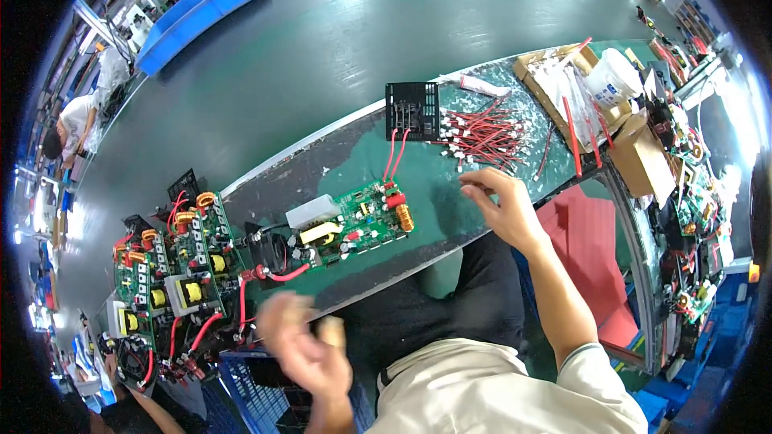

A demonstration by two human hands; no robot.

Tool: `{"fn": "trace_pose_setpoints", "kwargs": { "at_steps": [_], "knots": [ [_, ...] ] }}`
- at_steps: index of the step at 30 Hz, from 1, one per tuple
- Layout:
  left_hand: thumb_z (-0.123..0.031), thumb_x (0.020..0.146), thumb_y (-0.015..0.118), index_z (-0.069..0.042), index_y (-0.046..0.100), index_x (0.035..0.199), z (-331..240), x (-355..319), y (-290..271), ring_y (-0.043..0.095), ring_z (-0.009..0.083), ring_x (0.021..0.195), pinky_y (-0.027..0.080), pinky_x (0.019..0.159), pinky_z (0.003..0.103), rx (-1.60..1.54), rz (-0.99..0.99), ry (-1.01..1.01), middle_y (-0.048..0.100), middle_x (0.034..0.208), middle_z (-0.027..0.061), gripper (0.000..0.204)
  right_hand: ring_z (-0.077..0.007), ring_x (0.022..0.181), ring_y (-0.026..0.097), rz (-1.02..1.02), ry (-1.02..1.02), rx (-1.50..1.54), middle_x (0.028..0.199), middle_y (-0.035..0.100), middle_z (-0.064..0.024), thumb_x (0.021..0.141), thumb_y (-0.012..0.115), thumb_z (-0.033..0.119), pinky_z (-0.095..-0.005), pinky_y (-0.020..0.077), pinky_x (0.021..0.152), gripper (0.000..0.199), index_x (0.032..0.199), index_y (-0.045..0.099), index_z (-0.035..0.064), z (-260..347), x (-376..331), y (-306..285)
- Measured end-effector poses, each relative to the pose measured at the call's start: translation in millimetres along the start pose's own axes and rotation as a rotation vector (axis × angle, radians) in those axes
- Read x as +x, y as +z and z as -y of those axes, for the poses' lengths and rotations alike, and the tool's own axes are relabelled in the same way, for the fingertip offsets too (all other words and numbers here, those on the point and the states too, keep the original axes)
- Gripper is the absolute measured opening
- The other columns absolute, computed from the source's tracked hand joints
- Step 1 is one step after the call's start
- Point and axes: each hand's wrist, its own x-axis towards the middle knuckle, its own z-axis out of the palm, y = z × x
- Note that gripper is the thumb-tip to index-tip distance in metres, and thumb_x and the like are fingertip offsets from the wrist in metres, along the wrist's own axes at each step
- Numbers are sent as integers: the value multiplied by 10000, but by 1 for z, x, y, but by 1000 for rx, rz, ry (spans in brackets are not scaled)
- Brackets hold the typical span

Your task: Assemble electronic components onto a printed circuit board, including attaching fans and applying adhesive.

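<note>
In front of me lies a green circuit board (366, 221) with a grey heat sink, a yellow-wrapped part and a copper coil. Two red wires run from its right end to a black vented panel (412, 111). At the board's left end are a black fan (269, 251) and a thick red cable (288, 275). My right hand (505, 207) hovers right of the board, below a pile of red wires (486, 138) with white connectors; its fingers are loosely bent and apart, nothing visible in them. My left hand (305, 344) is smeared by motion in front of the bench edge.
Several similar boards (193, 265) stand close together at the left. At the right are a cardboard tray (555, 84), a small open carton (641, 157) and red sheets (583, 249) below bench level. A blue bin (205, 12) sits far left; a blue crate (249, 390) is below. Another person (76, 124) is at the left.
</note>
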Motion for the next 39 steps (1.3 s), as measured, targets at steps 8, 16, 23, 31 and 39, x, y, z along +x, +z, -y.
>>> {"fn": "trace_pose_setpoints", "kwargs": {
  "at_steps": [8,16,23,31,39],
  "knots": [
    [-43,880,699,-33,560,1320,10,-96,57,671,203,962,558,851,329,-422,1075,-423,614,1169,127,461,-200,850,673,84,10,29,913,696,-120,906,664,47,-300,516,734,169,1066,678,-7,17,-10,5],
    [-176,892,682,-49,621,1259,21,-59,71,663,277,1013,540,886,369,-483,1429,156,636,1188,142,394,-267,873,687,79,-37,190,949,706,-145,915,658,91,-345,534,790,166,1049,697,1,14,-47,20],
    [-190,1005,565,-37,514,1239,-38,176,73,475,136,842,402,893,352,-1656,345,-24,539,961,12,284,-231,1350,441,651,81,1515,1458,486,-121,999,589,356,-402,305,1149,677,1521,310,28,86,-81,125],
    [-167,927,664,-6,650,1162,-60,279,137,575,156,885,471,847,312,-1103,117,-32,649,1027,65,285,-210,1299,516,898,969,2069,1434,534,-47,966,395,674,-482,390,1075,710,1456,433,162,125,-137,152],
    [-169,848,741,-41,678,1183,-35,200,250,680,187,846,530,788,322,156,909,202,716,1032,105,364,-243,1283,512,1378,821,2109,1443,510,-95,936,493,668,-438,439,1036,794,1501,345,129,124,-164,124]
  ]
}}
